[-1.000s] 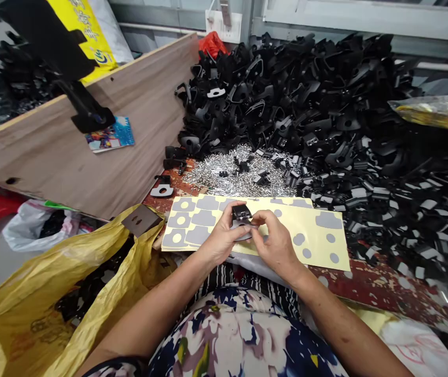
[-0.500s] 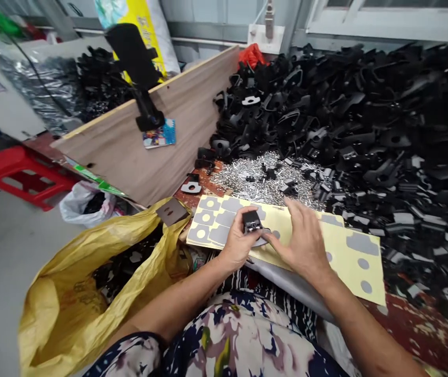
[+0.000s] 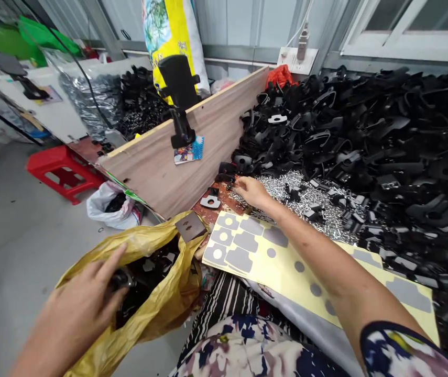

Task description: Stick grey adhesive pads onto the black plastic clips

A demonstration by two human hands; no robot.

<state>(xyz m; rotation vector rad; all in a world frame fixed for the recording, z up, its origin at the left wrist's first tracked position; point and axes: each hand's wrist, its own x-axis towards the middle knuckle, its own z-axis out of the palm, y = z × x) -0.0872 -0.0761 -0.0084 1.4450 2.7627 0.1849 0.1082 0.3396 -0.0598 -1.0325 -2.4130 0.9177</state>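
My left hand is over the mouth of the yellow sack, fingers apart and blurred by motion. A dark part shows just past its thumb and forefinger, apparently loose above the black pieces in the sack. Across the bench, my right hand has its fingertips pinched at a small black plastic part by the wooden board. Close by lies a black clip with a grey holed pad. Beneath my right forearm, yellow sticker sheets carry grey pads, some peeled away.
Silvery pins are heaped behind the sheets. Black plastic parts pile high at the right. A wooden board bears an upright black holder. On the floor are a red stool and a white bag.
My hands have parted: the left moved with the black clip from the sheets to the sack, and the right reached forward to the parts by the board. The view has swung left.
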